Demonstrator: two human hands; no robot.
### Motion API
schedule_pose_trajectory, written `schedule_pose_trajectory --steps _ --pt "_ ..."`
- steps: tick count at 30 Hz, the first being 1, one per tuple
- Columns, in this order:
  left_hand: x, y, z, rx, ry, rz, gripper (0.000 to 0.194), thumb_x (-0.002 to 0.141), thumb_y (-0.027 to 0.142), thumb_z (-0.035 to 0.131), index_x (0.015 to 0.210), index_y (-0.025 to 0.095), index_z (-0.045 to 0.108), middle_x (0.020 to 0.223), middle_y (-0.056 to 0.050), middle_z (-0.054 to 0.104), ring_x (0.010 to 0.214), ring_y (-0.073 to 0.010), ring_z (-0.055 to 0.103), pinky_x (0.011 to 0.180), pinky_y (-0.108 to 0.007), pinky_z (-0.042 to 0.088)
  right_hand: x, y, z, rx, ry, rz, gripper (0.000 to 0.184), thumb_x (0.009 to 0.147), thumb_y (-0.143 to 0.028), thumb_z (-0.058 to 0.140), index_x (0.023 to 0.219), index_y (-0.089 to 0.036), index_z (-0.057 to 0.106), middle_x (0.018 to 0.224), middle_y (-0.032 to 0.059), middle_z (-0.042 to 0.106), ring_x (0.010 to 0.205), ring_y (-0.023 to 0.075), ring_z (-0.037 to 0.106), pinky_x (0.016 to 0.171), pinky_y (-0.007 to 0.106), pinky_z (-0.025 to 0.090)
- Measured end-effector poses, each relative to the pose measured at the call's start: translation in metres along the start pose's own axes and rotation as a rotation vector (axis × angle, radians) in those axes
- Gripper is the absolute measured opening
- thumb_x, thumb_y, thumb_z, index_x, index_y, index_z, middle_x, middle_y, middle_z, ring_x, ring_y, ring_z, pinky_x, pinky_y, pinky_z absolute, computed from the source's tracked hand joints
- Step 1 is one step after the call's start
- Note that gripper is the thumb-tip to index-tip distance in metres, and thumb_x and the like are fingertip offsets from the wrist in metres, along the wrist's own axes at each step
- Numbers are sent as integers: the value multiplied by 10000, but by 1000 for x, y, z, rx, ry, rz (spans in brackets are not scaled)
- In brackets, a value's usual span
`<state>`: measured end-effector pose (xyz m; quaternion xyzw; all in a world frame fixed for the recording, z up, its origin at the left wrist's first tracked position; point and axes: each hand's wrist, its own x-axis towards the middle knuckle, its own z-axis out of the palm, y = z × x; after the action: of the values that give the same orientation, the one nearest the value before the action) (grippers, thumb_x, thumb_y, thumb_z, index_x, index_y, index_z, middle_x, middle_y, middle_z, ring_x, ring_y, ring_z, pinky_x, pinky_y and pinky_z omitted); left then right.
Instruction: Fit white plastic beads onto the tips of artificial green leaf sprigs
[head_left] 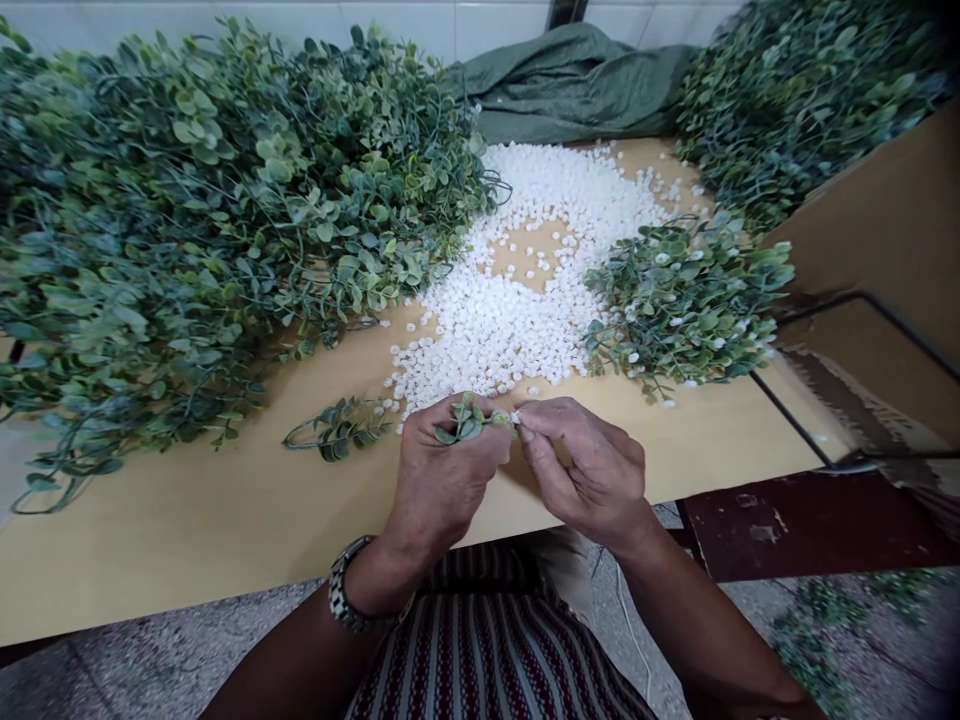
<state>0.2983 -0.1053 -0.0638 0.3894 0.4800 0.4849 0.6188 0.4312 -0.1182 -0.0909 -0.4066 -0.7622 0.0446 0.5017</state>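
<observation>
My left hand (450,480) is closed round an artificial leaf sprig (471,418), whose green leaves stick out above the fingers. Close beside it, my right hand (589,465) pinches a small white bead (515,417) between thumb and forefinger, at the tip of the sprig. Whether the bead is on the stem I cannot tell. Just beyond both hands spreads a heap of white beads (495,335). A single loose sprig (349,428) lies on the table left of my left hand. To the right, a bunch of sprigs (690,300) carries white beads among its leaves.
A large pile of artificial greenery (225,190) covers the table's left side. More greenery (817,100) stands at the back right, near a green cloth sack (577,85). A cardboard box (885,220) and a black metal frame (795,420) are at the right edge of the table (225,530).
</observation>
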Motion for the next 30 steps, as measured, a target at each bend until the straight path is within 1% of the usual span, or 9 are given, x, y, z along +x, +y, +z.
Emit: schedule_pose_trajectory --steps 3,9,13,16,21,23,25,27,30 --pt "1 0 0 56 6 12 112 617 125 548 522 184 548 428 79 426 396 -55 307 395 -220 248 -2 2 1 -2 -8 -19 247 815 -37 527 1011 -158 618 811 65 710 794 176 692 707 317 610" --pt "2 -2 -1 86 28 12 109 610 111 549 528 183 544 432 85 421 395 -47 292 385 -208 242 -5 6 4 0 -11 -55 234 802 -12 538 987 -131 618 800 84 708 782 186 695 734 329 619" --pt "3 -1 1 92 40 12 121 623 116 581 532 178 530 473 75 450 408 -43 298 374 -195 237 -4 7 5 1 -7 -56 255 809 -17 528 1006 -151 617 791 65 706 771 178 696 724 327 620" --pt "2 0 3 131 53 32 141 632 126 594 532 180 511 464 77 438 396 -42 290 364 -192 236 -6 8 5 -11 -13 -47 292 810 -22 520 1049 -159 616 815 64 709 809 189 702 735 340 623" --pt "1 -3 2 161 49 37 127 636 133 590 556 186 506 462 80 463 375 -41 298 355 -193 227 -9 10 3 -78 -27 -112 322 807 -24 526 1097 -143 600 884 98 712 876 213 695 779 375 617" --pt "2 -3 -1 133 -13 0 93 643 141 604 589 182 539 480 81 477 372 -36 290 353 -194 217 -6 9 -1 -54 -47 -68 296 822 -31 522 1078 -153 606 878 86 710 853 193 689 762 350 610" --pt "3 -2 -4 101 -92 -41 56 660 162 618 629 176 573 504 74 500 371 -34 294 354 -198 210 -1 6 -7 16 -57 54 250 840 -55 530 1045 -169 617 869 63 705 806 162 677 725 310 593" --pt "3 0 -5 67 -138 -69 53 661 165 625 653 175 574 516 73 508 373 -35 307 361 -201 211 6 4 -14 85 -45 164 203 843 -84 560 1014 -172 625 863 48 694 787 144 658 713 290 566" --pt "2 2 -6 47 -168 -56 104 652 145 631 672 186 538 512 89 469 387 -40 301 387 -201 233 15 1 -20 161 -66 162 162 828 -110 603 977 -165 631 857 48 674 811 149 632 724 298 532"
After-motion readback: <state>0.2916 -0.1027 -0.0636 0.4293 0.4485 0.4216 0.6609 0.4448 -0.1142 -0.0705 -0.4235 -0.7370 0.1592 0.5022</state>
